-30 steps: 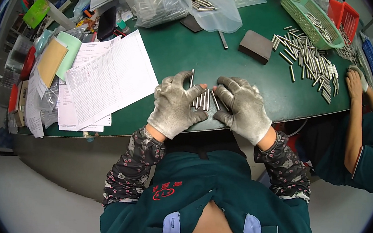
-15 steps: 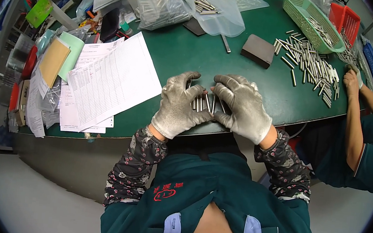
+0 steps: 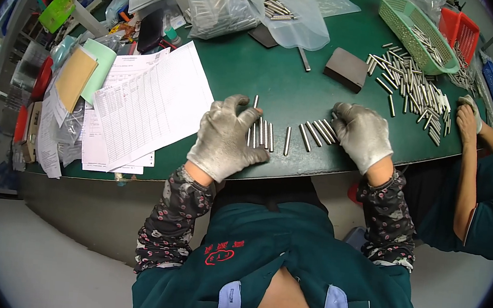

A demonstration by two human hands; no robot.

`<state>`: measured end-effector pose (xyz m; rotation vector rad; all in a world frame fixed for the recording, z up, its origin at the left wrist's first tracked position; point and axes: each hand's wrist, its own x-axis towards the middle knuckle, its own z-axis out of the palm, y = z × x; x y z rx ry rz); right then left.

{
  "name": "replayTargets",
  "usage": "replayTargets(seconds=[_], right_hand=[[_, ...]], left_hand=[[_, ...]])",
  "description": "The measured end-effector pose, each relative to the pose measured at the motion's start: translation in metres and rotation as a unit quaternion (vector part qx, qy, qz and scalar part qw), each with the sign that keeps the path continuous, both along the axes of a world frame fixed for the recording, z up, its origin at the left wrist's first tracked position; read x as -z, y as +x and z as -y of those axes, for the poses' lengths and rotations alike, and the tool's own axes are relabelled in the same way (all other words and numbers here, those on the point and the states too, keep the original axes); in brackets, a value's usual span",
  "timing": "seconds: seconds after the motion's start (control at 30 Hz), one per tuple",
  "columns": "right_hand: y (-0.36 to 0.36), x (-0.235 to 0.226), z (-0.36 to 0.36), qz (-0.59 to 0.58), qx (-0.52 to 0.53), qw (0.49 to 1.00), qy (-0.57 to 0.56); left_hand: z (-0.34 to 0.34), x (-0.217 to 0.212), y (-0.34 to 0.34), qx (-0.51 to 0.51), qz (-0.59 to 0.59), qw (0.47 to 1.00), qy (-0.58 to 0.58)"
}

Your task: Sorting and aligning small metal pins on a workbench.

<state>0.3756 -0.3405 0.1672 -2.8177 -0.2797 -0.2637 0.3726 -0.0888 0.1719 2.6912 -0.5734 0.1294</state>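
Nearest, at the lower centre of the frame, I note my green shirt [image 3: 286,233], bearing a red stitched emblem with small lettering, recorded by kind only.

Above it, at centre, my gloved left hand [image 3: 224,133] is open, thumb and forefinger spread beside a short row of metal pins [image 3: 266,136]. Right of this row, one pin [image 3: 287,141] lies apart. Further right, a slanted group of pins [image 3: 318,131] reaches to my right hand [image 3: 363,136], whose fingers are curled; whether they grip a pin, I cannot tell.

In my judgement, light, even fingertip pressure suits these pins: round metal rolls readily, and gloves dull the feel. Keeping them parallel, in one layer and clear of the table edge makes each easy to check.

At left, a printed sheet [image 3: 152,108] carries a grid with text too small to read. Beyond, right of upper centre, sits a plain dark block [image 3: 345,70]; at upper right, a loose pile of pins [image 3: 415,87] lies below a green basket [image 3: 396,31]. I find no legible label on either.
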Motion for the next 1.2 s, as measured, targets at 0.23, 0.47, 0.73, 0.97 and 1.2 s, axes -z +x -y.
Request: replayTargets(seconds=[0.23, 0.47, 0.73, 0.97, 1.2], right_hand=[[-0.009, -0.012, -0.01, -0.052, 0.016, 0.998, 0.005], [-0.022, -0.021, -0.042, -0.052, 0.013, 0.998, -0.045], [-0.02, -0.007, -0.029, -0.018, 0.031, 0.999, 0.002], [-0.024, -0.009, -0.03, -0.003, 0.007, 0.999, -0.032], [-0.022, -0.004, -0.02, 0.002, -0.004, 0.999, -0.037]], left_hand=[[0.017, 0.008, -0.005, -0.053, 0.016, 0.998, -0.017], [0.035, 0.004, -0.004, -0.115, 0.043, 0.991, 0.058], [0.043, -0.002, -0.005, -0.122, 0.008, 0.987, 0.107], [0.052, 0.0, 0.0, -0.093, -0.004, 0.991, 0.092], [0.038, 0.004, -0.003, -0.035, 0.049, 0.995, 0.08]])
